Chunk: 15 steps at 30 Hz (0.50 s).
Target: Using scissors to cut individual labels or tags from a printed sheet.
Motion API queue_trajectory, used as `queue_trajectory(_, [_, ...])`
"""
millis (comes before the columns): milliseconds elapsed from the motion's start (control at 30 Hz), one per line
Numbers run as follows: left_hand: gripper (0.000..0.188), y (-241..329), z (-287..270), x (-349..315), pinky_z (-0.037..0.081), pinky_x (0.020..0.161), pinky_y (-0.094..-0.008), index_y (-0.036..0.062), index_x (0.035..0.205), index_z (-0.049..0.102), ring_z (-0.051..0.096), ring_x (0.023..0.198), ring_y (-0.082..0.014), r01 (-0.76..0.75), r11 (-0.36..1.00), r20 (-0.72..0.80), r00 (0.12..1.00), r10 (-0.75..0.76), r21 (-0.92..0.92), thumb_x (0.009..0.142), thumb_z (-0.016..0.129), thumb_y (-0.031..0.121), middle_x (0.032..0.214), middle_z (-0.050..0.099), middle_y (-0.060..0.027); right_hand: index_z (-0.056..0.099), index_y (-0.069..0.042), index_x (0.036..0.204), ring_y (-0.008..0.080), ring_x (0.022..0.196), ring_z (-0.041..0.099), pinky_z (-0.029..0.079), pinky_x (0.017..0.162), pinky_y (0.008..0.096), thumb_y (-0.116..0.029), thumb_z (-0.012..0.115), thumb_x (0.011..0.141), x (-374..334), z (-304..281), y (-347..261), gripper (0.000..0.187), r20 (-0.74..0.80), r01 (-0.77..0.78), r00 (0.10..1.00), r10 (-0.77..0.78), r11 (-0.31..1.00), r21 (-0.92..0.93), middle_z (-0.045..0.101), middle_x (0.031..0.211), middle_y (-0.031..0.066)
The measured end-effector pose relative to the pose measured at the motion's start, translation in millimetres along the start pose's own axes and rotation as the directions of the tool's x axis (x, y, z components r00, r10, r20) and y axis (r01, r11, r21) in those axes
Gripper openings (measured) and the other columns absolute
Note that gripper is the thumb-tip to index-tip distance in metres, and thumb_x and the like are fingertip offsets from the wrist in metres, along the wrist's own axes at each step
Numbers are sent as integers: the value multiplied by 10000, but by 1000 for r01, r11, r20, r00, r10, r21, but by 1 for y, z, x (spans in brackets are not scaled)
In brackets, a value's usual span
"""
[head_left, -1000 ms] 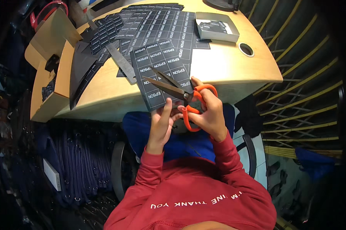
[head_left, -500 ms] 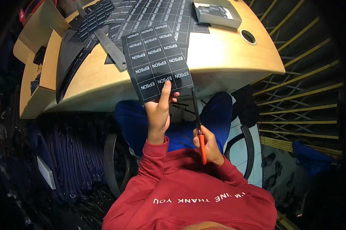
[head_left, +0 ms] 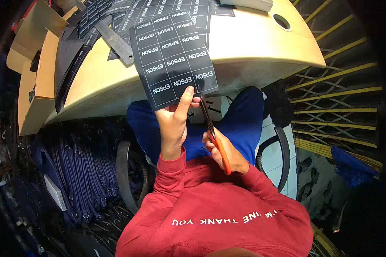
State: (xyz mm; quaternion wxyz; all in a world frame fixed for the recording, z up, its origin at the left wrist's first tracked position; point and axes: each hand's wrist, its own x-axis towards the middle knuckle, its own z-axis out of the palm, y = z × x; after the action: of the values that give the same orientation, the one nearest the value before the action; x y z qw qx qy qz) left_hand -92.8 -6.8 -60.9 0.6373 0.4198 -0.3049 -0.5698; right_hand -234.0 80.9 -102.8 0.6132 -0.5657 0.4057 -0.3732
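My left hand (head_left: 175,122) pinches the near edge of a black sheet of printed labels (head_left: 167,53), thumb on top and fingers beneath. White lines divide the sheet into a grid of rectangles, each with white lettering. In my right hand (head_left: 227,150) is a pair of scissors (head_left: 220,154) with orange handles and dark blades. The blades reach the sheet's near edge, beside my left thumb, at the line left of the last column. The sheet is tilted up in front of the table's edge, and its far part overlaps the sheets lying behind.
More black label sheets (head_left: 148,8) lie on the curved wooden table (head_left: 253,40), with a metal ruler (head_left: 115,43) on them. A cardboard box (head_left: 41,81) stands left; a grey box (head_left: 257,4) sits near a round table hole (head_left: 282,22). Dark blue straps (head_left: 79,171) hang at left.
The scissors have moved left and up, from beside the sheet to its near edge. The view has shifted, so the table sits higher. My left hand keeps its hold.
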Motion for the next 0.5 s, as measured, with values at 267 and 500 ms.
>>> queue_trajectory(267, [251,-2,-3,-5,493,576,-229,50,1043,585,594,684,-119,-26,1000,21,999,26,10,815,687,24,898,621,-48,463,-1,996,127,604,400,371,574,287,-541,502,889,13,2,3,551,-6,-8,1000,9,999,53,405,678,26])
queue_trajectory(500, [193,-3,-3,-7,521,572,-244,2,980,619,626,669,-128,-41,999,35,999,41,-3,804,698,7,878,654,-70,473,-11,968,126,610,401,371,574,285,-563,489,889,14,2,-1,558,-7,-20,1000,20,999,43,405,678,24])
